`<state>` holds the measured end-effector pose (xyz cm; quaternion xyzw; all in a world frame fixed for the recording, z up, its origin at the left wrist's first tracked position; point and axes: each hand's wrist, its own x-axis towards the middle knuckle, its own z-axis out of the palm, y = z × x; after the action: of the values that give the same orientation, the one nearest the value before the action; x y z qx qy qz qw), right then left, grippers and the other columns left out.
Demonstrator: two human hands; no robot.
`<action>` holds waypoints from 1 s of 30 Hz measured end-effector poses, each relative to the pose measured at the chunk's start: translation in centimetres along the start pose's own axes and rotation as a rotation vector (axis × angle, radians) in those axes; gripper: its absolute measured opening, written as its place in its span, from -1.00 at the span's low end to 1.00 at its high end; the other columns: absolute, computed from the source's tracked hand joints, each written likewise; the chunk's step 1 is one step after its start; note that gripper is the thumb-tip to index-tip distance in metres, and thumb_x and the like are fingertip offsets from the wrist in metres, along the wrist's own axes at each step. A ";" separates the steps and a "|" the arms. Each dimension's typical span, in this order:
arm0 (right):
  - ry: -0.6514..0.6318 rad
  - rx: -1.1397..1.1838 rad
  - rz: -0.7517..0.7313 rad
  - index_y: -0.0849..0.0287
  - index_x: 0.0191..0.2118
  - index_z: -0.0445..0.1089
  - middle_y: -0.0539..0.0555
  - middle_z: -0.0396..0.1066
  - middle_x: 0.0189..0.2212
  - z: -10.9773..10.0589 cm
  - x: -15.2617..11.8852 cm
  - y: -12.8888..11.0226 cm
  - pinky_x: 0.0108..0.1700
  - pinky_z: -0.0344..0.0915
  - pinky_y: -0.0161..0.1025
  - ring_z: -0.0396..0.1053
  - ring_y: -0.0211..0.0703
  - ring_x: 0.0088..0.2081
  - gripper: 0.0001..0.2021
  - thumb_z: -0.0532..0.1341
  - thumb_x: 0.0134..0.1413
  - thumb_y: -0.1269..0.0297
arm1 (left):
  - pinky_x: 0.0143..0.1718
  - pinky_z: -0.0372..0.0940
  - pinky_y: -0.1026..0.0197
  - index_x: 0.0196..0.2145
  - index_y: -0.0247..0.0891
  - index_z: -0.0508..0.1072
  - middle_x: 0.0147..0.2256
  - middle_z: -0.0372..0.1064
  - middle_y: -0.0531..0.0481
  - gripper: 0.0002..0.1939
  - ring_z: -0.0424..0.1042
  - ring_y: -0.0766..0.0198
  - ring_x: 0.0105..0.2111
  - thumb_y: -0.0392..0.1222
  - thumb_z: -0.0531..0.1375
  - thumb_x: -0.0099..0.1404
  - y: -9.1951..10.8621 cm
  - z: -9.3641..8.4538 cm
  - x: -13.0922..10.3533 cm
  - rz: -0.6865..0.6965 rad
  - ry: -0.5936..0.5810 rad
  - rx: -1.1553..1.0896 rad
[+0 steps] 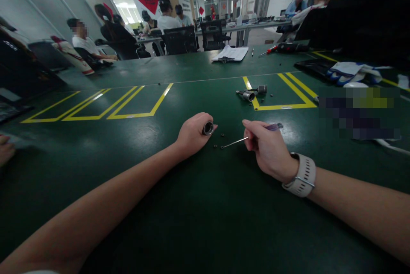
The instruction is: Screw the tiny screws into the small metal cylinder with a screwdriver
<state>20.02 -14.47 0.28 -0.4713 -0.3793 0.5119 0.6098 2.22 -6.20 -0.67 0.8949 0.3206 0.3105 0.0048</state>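
The left hand (194,132) is curled closed around a dark, shiny metal cylinder (208,128), its round hollow end facing the camera. The right hand (268,148) grips a thin metal-shafted tool with a purple handle (236,141), fingers folded in, its tip at one of the small dark metal rings (222,135) lying between the hands on the dark green desk (192,222). Beyond the right hand lie silver-and-black metal sockets (248,96).

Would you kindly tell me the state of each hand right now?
Left hand: closed around a metal socket, open end facing the camera.
Right hand: closed on a thin-shafted screwdriver, its tip at a small nut.
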 end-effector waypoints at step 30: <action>-0.028 -0.088 -0.015 0.16 -0.65 0.30 -0.08 0.21 -0.72 0.4 -0.5 0.5 -0.55 0.01 -0.31 0.15 -0.35 -0.64 -0.71 0.22 0.01 0.20 | -0.24 0.41 0.26 -0.08 -0.12 0.35 -0.13 0.40 -0.04 -0.57 0.44 0.28 -0.20 -0.48 0.08 0.12 10.9 -6.6 -7.3 -0.266 -0.304 -0.684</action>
<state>19.42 -14.85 -0.07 -0.4878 -0.4134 0.4968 0.5869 0.38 -20.33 2.85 0.8281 0.3071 0.2601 0.3903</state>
